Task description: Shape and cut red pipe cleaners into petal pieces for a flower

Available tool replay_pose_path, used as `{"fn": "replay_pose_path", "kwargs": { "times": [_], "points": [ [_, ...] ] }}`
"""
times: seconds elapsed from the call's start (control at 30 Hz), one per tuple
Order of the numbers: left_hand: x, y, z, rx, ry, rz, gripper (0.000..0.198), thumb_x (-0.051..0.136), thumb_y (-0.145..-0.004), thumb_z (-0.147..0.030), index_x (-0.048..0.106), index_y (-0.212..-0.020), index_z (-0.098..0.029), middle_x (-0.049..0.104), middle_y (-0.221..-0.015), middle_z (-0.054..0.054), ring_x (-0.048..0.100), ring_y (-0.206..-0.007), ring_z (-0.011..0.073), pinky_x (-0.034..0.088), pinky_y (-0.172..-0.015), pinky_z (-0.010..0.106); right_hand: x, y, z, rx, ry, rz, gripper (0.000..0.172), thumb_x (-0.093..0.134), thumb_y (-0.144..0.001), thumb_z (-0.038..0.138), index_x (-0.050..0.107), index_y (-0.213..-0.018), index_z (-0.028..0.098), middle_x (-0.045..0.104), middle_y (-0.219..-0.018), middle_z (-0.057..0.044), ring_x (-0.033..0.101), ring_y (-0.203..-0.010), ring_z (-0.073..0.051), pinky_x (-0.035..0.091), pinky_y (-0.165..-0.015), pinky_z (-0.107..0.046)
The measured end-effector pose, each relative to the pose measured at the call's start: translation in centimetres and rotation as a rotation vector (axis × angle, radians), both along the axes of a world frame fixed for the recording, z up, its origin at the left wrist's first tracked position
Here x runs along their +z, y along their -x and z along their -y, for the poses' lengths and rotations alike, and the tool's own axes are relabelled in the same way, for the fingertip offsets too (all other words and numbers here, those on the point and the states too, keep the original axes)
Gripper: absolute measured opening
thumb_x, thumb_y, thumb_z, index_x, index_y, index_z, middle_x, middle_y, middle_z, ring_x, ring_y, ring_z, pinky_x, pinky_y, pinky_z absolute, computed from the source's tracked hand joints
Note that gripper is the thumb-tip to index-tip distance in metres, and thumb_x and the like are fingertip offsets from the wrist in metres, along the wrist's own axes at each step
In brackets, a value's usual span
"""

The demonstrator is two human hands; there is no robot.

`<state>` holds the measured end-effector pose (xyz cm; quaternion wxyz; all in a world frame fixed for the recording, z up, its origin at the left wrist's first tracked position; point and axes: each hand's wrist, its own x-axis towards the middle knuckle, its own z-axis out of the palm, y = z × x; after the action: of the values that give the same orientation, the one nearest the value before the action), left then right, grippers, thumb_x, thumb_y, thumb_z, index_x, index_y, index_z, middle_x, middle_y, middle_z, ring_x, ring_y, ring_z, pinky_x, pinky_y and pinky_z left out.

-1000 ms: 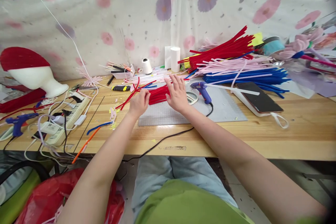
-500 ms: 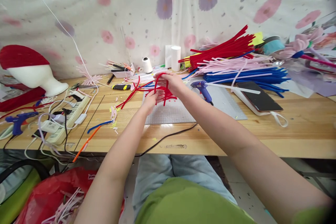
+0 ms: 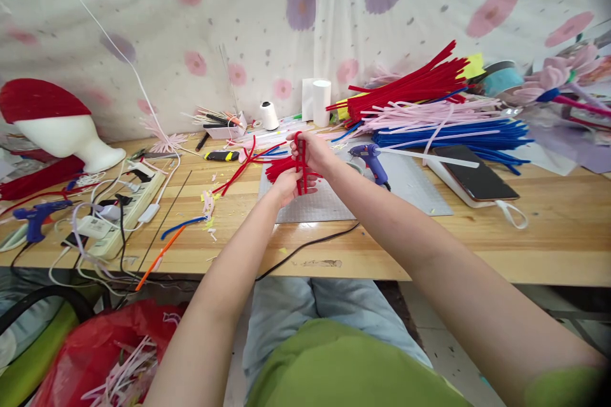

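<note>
My left hand (image 3: 285,187) grips a bundle of short red pipe cleaners (image 3: 282,166) just above the grey cutting mat (image 3: 334,200). My right hand (image 3: 309,149) pinches a single red pipe cleaner (image 3: 300,162) that loops down around the bundle's middle. Both hands are closed and held together over the mat's left part. A blue glue gun (image 3: 368,159) lies right of my hands.
Piles of long red (image 3: 410,86), pink and blue pipe cleaners (image 3: 453,137) fill the back right, with a phone (image 3: 477,181) in front. A power strip (image 3: 121,216) with cables and a second glue gun lie left. A white foam head with red cap (image 3: 52,121) stands far left.
The red bundle lay on the mat under both hands; the hands have lifted it, and the right hand has brought one red pipe cleaner around its middle.
</note>
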<state>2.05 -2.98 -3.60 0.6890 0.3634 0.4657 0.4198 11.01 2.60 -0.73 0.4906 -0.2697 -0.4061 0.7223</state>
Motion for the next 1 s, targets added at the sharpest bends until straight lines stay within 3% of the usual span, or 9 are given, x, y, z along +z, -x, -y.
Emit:
{"fn": "replay_pose_path", "kwargs": {
  "times": [0.17, 0.27, 0.4, 0.6, 0.73, 0.9, 1.0],
  "points": [
    [0.02, 0.05, 0.24, -0.062, 0.052, 0.151, 0.022, 0.035, -0.079, -0.006, 0.057, -0.078, -0.011, 0.064, -0.069, 0.007, 0.061, -0.065, 0.0131, 0.048, -0.083, 0.042, -0.34, 0.10, 0.12, -0.019, -0.062, 0.008, 0.016, 0.037, -0.077, 0.020, 0.051, -0.069, 0.016, 0.043, -0.050, 0.005, 0.036, -0.041, -0.005, 0.032, -0.044, -0.017],
    [-0.12, 0.00, 0.28, -0.090, 0.053, 0.201, 0.021, 0.035, -0.081, -0.010, 0.055, -0.076, -0.012, 0.061, -0.064, 0.005, 0.057, -0.058, 0.0110, 0.048, -0.082, 0.041, -0.41, 0.10, 0.14, -0.035, -0.060, -0.002, 0.016, 0.037, -0.077, 0.020, 0.050, -0.069, 0.016, 0.041, -0.050, 0.005, 0.034, -0.040, -0.005, 0.030, -0.044, -0.017],
    [-0.42, -0.42, 0.31, -0.024, -0.022, 0.174, 0.017, 0.039, -0.085, -0.013, 0.050, -0.072, -0.013, 0.053, -0.055, -0.001, 0.048, -0.047, 0.0065, 0.050, -0.075, 0.034, -0.46, 0.12, -0.05, -0.034, -0.014, -0.038, 0.016, 0.037, -0.077, 0.019, 0.051, -0.072, 0.016, 0.041, -0.049, 0.006, 0.034, -0.040, -0.005, 0.030, -0.042, -0.018],
    [-0.37, -0.77, 0.13, 0.007, -0.011, 0.144, 0.021, 0.032, -0.088, -0.012, 0.050, -0.075, -0.012, 0.057, -0.061, 0.003, 0.056, -0.056, 0.0087, 0.049, -0.069, 0.029, -0.74, 0.18, -0.36, -0.048, 0.074, -0.059, 0.013, 0.038, -0.077, 0.019, 0.050, -0.074, 0.016, 0.051, -0.054, 0.003, 0.043, -0.044, -0.007, 0.038, -0.047, -0.019],
    [-0.09, -0.80, 0.17, 0.018, 0.008, 0.112, 0.019, 0.032, -0.088, -0.012, 0.045, -0.074, -0.013, 0.051, -0.057, -0.001, 0.050, -0.049, 0.0058, 0.044, -0.054, 0.020, -0.75, 0.29, -0.34, -0.057, 0.103, -0.092, 0.015, 0.036, -0.079, 0.018, 0.051, -0.074, 0.015, 0.050, -0.052, 0.003, 0.043, -0.043, -0.007, 0.037, -0.047, -0.019],
    [0.09, -0.69, 0.31, 0.009, -0.066, -0.024, 0.019, 0.039, -0.087, -0.021, 0.035, -0.069, -0.018, 0.030, -0.048, -0.008, 0.024, -0.034, 0.0024, 0.016, -0.038, 0.014, -0.14, 0.15, -0.30, -0.067, 0.164, -0.172, 0.020, 0.032, -0.083, 0.021, 0.047, -0.069, 0.016, 0.037, -0.044, 0.006, 0.032, -0.037, -0.006, 0.026, -0.039, -0.017],
    [-0.09, -0.66, 0.21, 0.075, -0.150, -0.279, 0.020, 0.037, -0.088, -0.026, 0.040, -0.070, -0.018, 0.029, -0.047, -0.008, 0.027, -0.036, 0.0043, 0.020, -0.041, 0.017, 0.11, 0.01, -0.45, -0.114, 0.269, -0.229, 0.030, 0.034, -0.087, 0.032, 0.037, -0.061, 0.018, 0.027, -0.040, 0.008, 0.023, -0.034, -0.005, 0.019, -0.035, -0.016]
  ]
}}
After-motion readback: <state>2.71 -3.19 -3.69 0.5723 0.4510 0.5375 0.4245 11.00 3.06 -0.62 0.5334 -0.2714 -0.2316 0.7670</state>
